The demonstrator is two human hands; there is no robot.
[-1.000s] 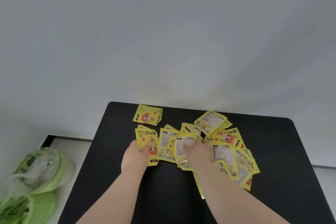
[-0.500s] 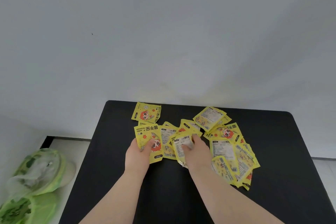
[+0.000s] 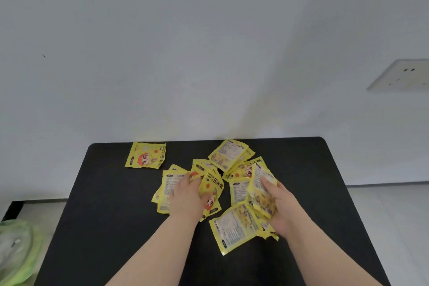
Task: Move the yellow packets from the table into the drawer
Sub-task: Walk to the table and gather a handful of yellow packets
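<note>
Several yellow packets (image 3: 228, 152) lie spread over the middle of a black table (image 3: 111, 204). One packet (image 3: 146, 155) lies alone near the far left corner. My left hand (image 3: 186, 197) presses on a bunch of packets (image 3: 212, 184), fingers curled over them. My right hand (image 3: 279, 204) grips a tilted stack of packets (image 3: 261, 189) raised off the table. Another packet (image 3: 234, 227) lies flat just left of my right wrist. No drawer is in view.
A white wall rises behind the table, with a socket plate (image 3: 401, 75) at the right. A green and white plastic bag (image 3: 16, 253) sits on the floor to the left. The table's near half is bare black surface.
Both hands have shifted right across the packets. My right hand has gathered a stack and lifted it; my left hand has drawn packets together under its fingers. The view has swung left-to-right.
</note>
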